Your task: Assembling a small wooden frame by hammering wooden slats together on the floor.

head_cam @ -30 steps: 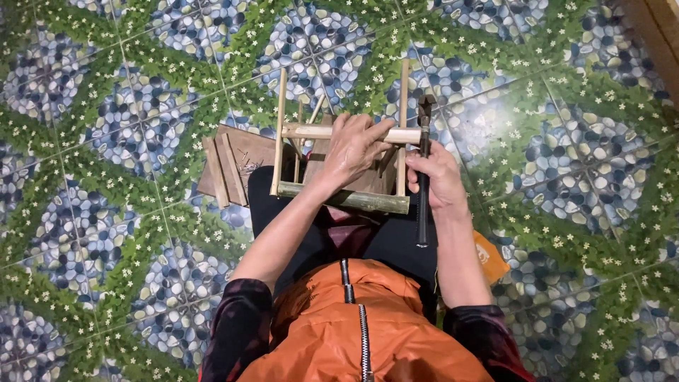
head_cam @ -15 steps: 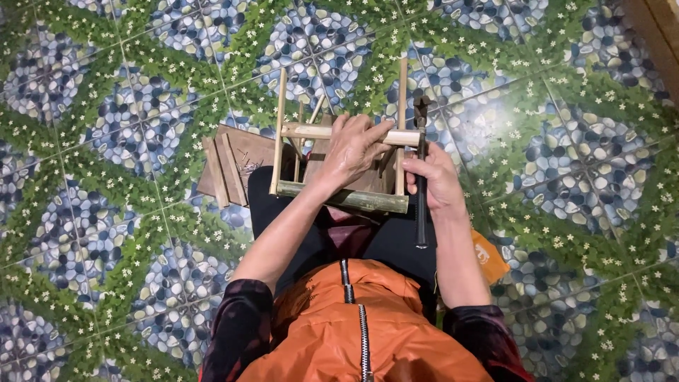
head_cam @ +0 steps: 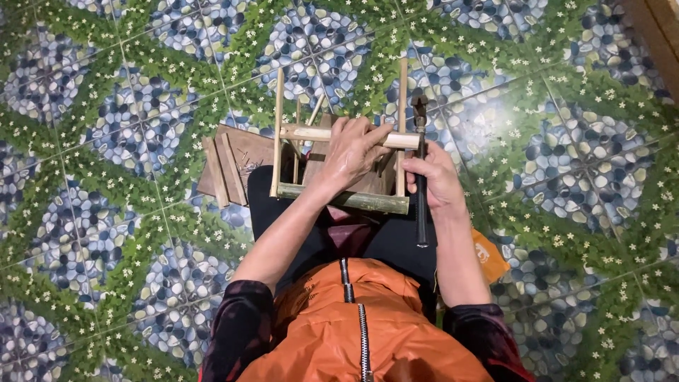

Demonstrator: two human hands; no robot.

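At frame centre, my left hand (head_cam: 353, 152) gripped the bamboo frame (head_cam: 339, 134) on my lap; my right hand (head_cam: 435, 177) clenched the hammer (head_cam: 421, 170). Bracing firmly and tapping short seemed best.

frame (head_cam: 339, 201) sits on the lap | left hand (head_cam: 353, 152) on its far crossbar | hammer (head_cam: 421, 170) in right hand (head_cam: 435, 177), right of frame | wood scraps (head_cam: 230, 166) on floor (head_cam: 106, 212), left of frame
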